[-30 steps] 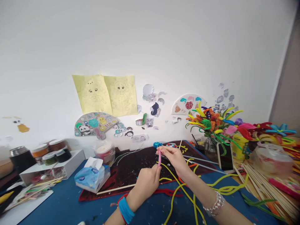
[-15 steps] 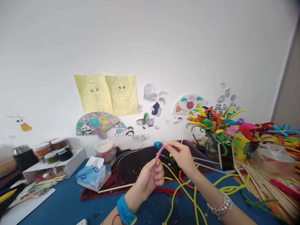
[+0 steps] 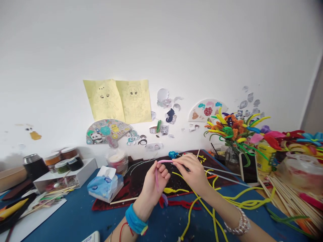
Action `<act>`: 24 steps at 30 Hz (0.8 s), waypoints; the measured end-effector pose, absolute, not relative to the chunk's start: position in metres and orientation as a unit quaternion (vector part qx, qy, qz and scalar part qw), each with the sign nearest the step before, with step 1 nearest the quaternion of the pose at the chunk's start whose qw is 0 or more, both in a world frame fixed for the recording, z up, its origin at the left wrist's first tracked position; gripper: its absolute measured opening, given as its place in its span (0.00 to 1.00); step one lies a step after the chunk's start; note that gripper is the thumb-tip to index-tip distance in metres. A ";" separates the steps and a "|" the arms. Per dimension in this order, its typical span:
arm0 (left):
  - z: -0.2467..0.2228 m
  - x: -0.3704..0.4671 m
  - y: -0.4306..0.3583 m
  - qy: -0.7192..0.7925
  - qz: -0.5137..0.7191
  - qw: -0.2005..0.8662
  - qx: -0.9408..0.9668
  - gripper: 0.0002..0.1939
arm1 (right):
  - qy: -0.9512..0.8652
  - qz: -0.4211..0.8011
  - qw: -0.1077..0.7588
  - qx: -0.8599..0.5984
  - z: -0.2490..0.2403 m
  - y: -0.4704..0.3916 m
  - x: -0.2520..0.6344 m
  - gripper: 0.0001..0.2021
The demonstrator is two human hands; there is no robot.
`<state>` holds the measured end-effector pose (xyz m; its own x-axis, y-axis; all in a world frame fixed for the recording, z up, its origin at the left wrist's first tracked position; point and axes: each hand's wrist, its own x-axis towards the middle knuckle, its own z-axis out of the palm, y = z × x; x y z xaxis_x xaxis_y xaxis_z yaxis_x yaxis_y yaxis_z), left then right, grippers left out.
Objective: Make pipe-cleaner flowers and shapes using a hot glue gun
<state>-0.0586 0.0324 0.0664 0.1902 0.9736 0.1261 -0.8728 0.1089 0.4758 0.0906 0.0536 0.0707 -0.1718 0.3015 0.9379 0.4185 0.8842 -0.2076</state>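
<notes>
While the left hand is raised above a dark mat, its inner side toward the viewer and fingers curled, its thumb and forefinger pinch 1 pink pipe cleaner at a bend. From there, 1 part hangs down along the palm and the other runs nearly level to the right hand, whose thumb and fingertips pinch it too. Just beyond the right fingertips is a blue fuzzy ball. Red pipe cleaners lie below the hands, and long yellow ones trail to the right over a blue tablecloth. A tissue pack sits at left; a phone leans upright at right.
</notes>
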 end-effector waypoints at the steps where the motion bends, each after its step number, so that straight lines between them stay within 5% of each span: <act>1: 0.066 -0.060 0.033 0.105 0.615 0.744 0.240 0.15 | -0.763 -0.050 0.599 -0.238 0.071 0.054 0.091 0.06; 6: 0.060 -0.058 0.028 0.107 0.525 0.782 0.320 0.14 | -0.738 -0.028 0.613 -0.281 0.076 0.059 0.100 0.06; 11: 0.055 -0.050 0.023 0.152 0.497 0.755 0.400 0.10 | -0.712 0.120 0.599 -0.346 0.077 0.066 0.103 0.12; 18: 0.050 -0.052 0.032 0.253 0.657 0.576 0.415 0.10 | -0.822 0.311 0.356 -0.319 0.069 0.051 0.089 0.09; 24: 0.044 -0.053 0.038 0.289 0.694 0.542 0.375 0.11 | -0.833 0.331 0.323 -0.304 0.059 0.041 0.073 0.10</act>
<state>-0.0528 0.0377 0.0440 -0.1308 0.9695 0.2071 -0.5355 -0.2449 0.8082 0.0733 0.0409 0.0588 -0.6066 0.7203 0.3364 0.2921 0.5955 -0.7484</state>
